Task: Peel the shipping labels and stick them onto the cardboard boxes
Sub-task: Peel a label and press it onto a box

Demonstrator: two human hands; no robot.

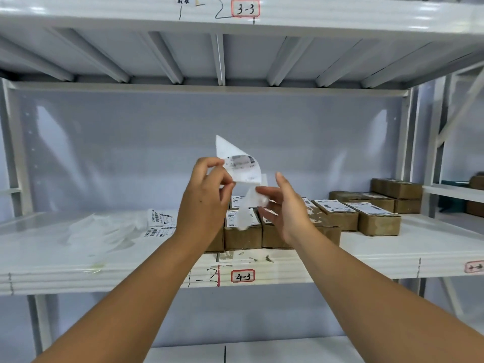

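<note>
My left hand (207,195) pinches a white shipping label (239,163) by its lower edge, held up in front of the shelf with its printed side showing. My right hand (285,205) holds the translucent backing strip (246,208), which hangs down from its fingertips toward the boxes. Just behind and below my hands stand several brown cardboard boxes (242,231) on the white shelf (419,247), most with labels on top. A small stack of unpeeled labels (159,224) lies on the shelf to the left of the boxes.
Crumpled clear backing sheets (104,229) pile up at the shelf's left. More labelled boxes (377,218) and a stacked pair (398,189) sit at the right. Another shelf is overhead, with upright posts on both sides. The shelf's front edge carries a tag marked 4-3 (242,276).
</note>
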